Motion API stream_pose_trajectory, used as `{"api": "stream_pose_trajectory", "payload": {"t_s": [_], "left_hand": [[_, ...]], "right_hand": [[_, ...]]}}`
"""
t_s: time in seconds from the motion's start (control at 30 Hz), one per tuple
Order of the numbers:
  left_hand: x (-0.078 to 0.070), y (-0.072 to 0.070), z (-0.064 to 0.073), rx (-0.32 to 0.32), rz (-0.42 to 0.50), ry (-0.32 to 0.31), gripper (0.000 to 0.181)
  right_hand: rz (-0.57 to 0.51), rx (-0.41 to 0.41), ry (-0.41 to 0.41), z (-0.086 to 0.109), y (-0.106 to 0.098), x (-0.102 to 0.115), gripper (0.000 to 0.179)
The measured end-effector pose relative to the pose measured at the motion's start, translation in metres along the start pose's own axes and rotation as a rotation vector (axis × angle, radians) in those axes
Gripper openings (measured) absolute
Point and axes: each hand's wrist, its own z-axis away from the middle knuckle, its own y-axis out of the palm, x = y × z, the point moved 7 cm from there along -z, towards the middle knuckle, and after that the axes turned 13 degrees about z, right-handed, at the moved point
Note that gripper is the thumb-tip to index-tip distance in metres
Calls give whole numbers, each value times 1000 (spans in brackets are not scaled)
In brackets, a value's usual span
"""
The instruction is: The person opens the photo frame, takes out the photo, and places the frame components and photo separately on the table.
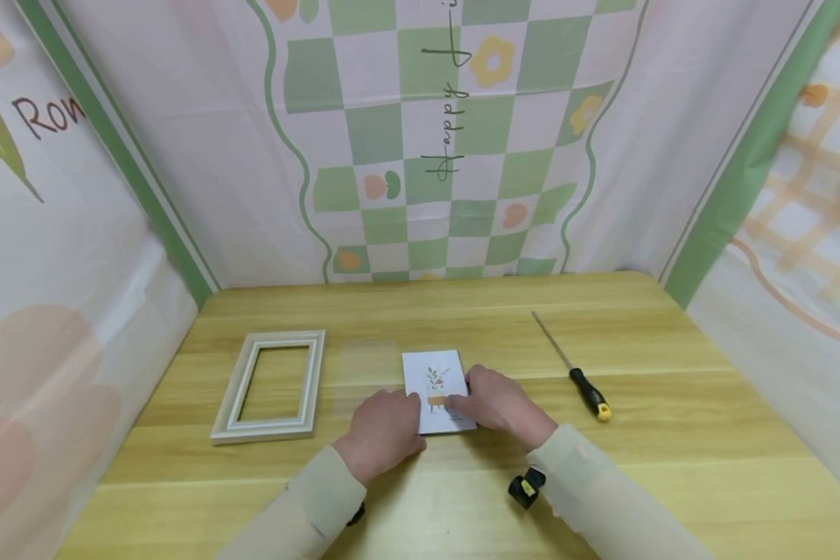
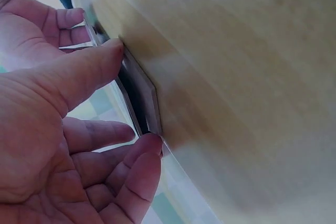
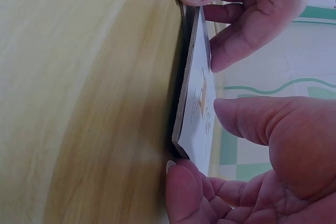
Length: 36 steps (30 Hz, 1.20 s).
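A white picture board (image 1: 430, 373), printed with a potted plant, is at mid-table between both hands. My left hand (image 1: 383, 432) grips its left side near the front corner; in the left wrist view the thumb and fingers (image 2: 144, 153) are at its edges. My right hand (image 1: 504, 404) holds the right side, its thumb over the print and its fingers at the edge. In the right wrist view the board (image 3: 197, 93) is tilted, with a dark gap below. A second flat layer (image 2: 144, 90) shows under it in the left wrist view; its kind is unclear.
An empty white frame (image 1: 315, 381) lies to the left. Beside it a faint clear sheet (image 1: 365, 373) lies flat on the wooden table (image 1: 448, 498). A black and yellow screwdriver (image 1: 588, 393) lies to the right. Patterned cloth (image 1: 455, 140) hangs behind the table.
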Motion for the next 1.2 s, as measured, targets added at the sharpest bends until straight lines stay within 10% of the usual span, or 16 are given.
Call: {"api": "stream_pose_trajectory", "payload": {"t_s": [0.67,1.2], "left_hand": [[-9,-2,3,-49,-77,55,22],[-18,5,7,-3,-170,64,54]], "right_hand": [[12,1,1,-1,1,0,30],[36,-24,-25,0,-5,-1,28]]}}
